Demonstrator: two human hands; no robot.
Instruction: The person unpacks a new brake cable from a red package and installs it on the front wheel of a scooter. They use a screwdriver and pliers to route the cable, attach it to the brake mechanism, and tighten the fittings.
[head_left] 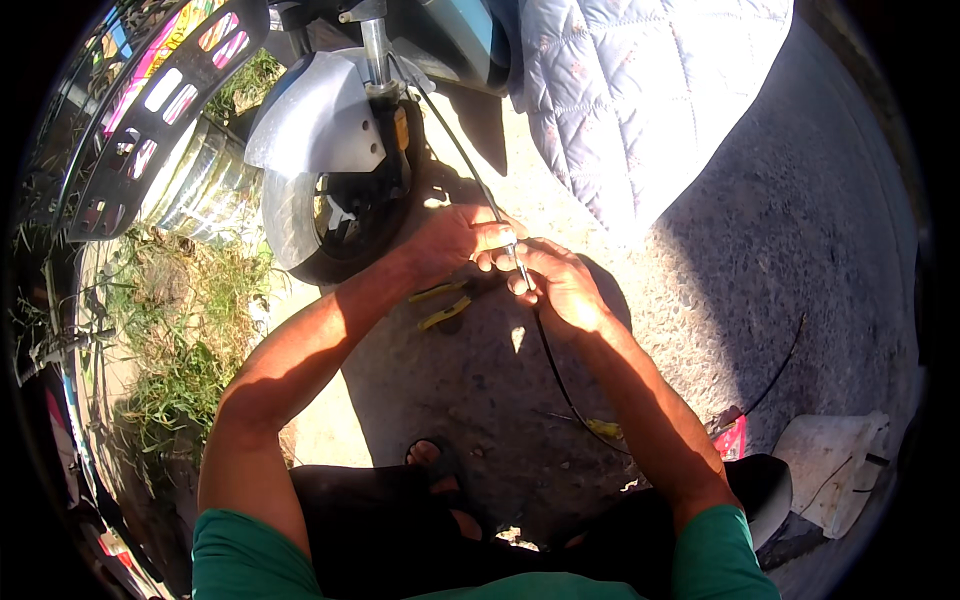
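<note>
Both hands meet in front of the scooter's front wheel (305, 225), working on a thin black cable (470, 165). The left hand (450, 240) has its grip closed, fingers pinched on the cable where its bright metal end (515, 255) shows. The right hand (560, 285) is curled just beside it, its grip closed round the same metal end from below, fingertips touching those of the left.

The cable runs up from the hands to the scooter's fork and, below them, trails down across the ground (480, 380) to a yellow piece (605, 428) near the right forearm. Yellow-handled pliers (440, 303) lie on the ground under the left wrist.

Strong shadow hides the palms, and the cable's lower run passes behind the right forearm. A quilted cover (640, 90) is cut off at the top.
</note>
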